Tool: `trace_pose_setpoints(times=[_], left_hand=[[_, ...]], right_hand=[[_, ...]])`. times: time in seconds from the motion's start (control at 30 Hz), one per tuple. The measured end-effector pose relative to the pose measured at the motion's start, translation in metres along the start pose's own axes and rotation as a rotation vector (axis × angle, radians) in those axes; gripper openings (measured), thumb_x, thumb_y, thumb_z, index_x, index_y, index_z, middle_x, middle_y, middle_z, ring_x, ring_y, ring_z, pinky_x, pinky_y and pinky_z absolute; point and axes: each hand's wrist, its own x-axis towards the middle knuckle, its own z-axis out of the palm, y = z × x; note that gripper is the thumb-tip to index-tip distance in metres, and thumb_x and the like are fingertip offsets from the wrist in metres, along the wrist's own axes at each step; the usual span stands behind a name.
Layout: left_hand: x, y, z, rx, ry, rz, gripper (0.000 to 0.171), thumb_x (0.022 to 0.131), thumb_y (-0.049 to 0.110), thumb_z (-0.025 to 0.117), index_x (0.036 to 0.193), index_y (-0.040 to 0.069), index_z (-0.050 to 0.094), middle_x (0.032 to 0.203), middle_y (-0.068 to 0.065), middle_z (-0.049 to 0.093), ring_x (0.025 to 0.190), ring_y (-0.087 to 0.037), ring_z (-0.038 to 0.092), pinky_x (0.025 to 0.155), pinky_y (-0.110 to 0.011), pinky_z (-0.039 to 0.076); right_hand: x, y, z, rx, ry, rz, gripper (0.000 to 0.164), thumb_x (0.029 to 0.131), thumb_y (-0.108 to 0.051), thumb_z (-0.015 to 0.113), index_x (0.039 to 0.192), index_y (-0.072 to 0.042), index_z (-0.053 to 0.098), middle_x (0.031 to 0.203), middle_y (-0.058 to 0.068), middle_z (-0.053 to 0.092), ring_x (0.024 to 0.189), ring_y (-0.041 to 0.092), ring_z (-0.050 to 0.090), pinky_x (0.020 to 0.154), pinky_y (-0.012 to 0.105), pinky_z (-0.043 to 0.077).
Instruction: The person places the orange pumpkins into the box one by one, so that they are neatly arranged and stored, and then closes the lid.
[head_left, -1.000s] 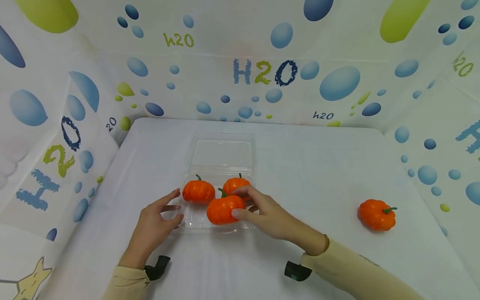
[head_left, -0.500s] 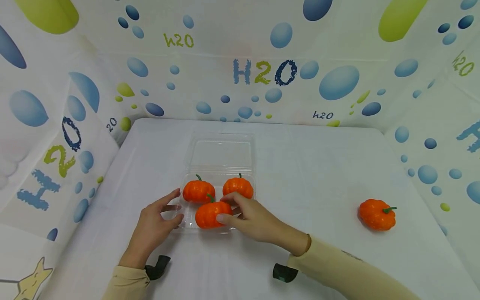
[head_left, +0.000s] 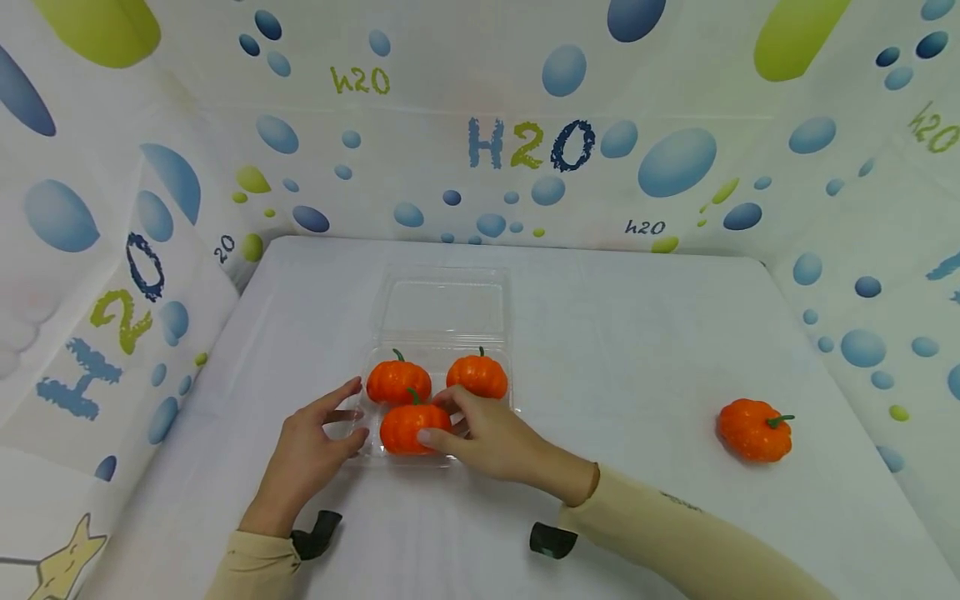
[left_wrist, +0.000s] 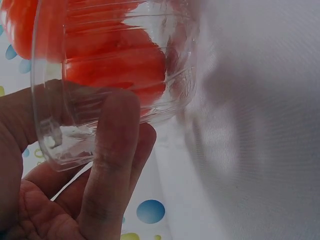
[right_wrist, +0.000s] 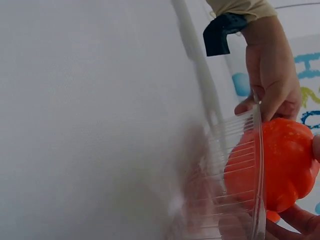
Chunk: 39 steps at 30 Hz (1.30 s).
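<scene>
A clear plastic clamshell container [head_left: 447, 307] lies with its lid folded back. In its base sit two small orange toy pumpkins with green stems, a back left pumpkin [head_left: 397, 382] and a back right pumpkin [head_left: 477, 375]. My right hand [head_left: 498, 437] grips a front pumpkin [head_left: 405, 429] between thumb and fingers, low in the front left of the base. In the right wrist view, this front pumpkin [right_wrist: 282, 165] bulges above the container's rim. My left hand [head_left: 311, 442] holds the container's left side; in the left wrist view its fingers [left_wrist: 117, 145] lie against the ribbed wall.
Another orange pumpkin [head_left: 753, 430] lies on its side at the right of the white-covered table [head_left: 615, 333]. A white sheet [head_left: 517, 50] with blue and green drops hangs behind and on both sides. Dark wrist mounts [head_left: 553, 540] stick out near both sleeves.
My right hand has moved left and brought the front pumpkin from the middle to the front left of the base. The back right pumpkin shows more. My left hand has stayed put.
</scene>
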Motion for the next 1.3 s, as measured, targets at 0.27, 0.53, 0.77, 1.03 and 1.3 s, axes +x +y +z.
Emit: trace_pose_setpoints(times=[0.27, 0.53, 0.77, 1.03, 1.3], left_hand=[[0.0003, -0.0020, 0.0001, -0.011, 0.007, 0.021, 0.067, 0.087, 0.003, 0.073, 0.150, 0.007, 0.049, 0.142, -0.015, 0.057, 0.111, -0.034, 0.066, 0.059, -0.025, 0.055], [0.0002, -0.0036, -0.0002, -0.025, -0.004, 0.024, 0.067, 0.088, 0.003, 0.073, 0.150, 0.007, 0.049, 0.143, -0.015, 0.057, 0.111, -0.034, 0.066, 0.060, -0.025, 0.056], [-0.0003, -0.0047, -0.0009, -0.050, -0.017, 0.022, 0.064, 0.091, 0.005, 0.070, 0.151, 0.007, 0.048, 0.144, -0.015, 0.056, 0.106, -0.032, 0.069, 0.061, -0.024, 0.057], [-0.0005, -0.0064, -0.0006, -0.061, -0.023, 0.015, 0.063, 0.093, 0.005, 0.068, 0.152, 0.008, 0.047, 0.144, -0.016, 0.056, 0.089, -0.025, 0.074, 0.060, -0.026, 0.057], [-0.0013, -0.0054, -0.0006, -0.057, -0.021, 0.016, 0.062, 0.093, 0.004, 0.069, 0.151, 0.008, 0.048, 0.144, -0.015, 0.056, 0.099, -0.029, 0.071, 0.060, -0.025, 0.056]], right_hand=[[0.0038, 0.0011, 0.0043, 0.020, -0.012, -0.010, 0.045, 0.098, -0.042, 0.066, 0.131, -0.013, 0.058, 0.122, -0.006, 0.066, 0.096, 0.004, 0.068, 0.080, 0.021, 0.054], [0.0043, 0.0002, 0.0047, 0.002, -0.018, -0.009, 0.040, 0.099, -0.039, 0.064, 0.130, -0.014, 0.058, 0.122, -0.006, 0.066, 0.098, 0.005, 0.068, 0.081, 0.021, 0.054], [0.0072, 0.0013, 0.0056, -0.023, -0.020, -0.007, 0.038, 0.100, -0.035, 0.065, 0.129, -0.012, 0.059, 0.123, -0.004, 0.067, 0.096, 0.004, 0.068, 0.079, 0.020, 0.054], [0.0098, 0.0031, 0.0072, -0.045, -0.020, -0.020, 0.037, 0.099, -0.030, 0.066, 0.129, -0.011, 0.059, 0.125, -0.002, 0.067, 0.100, 0.004, 0.068, 0.082, 0.018, 0.053], [0.0056, 0.0024, 0.0056, -0.049, -0.025, -0.007, 0.040, 0.099, -0.031, 0.067, 0.132, -0.011, 0.058, 0.127, -0.001, 0.066, 0.101, 0.005, 0.067, 0.083, 0.019, 0.053]])
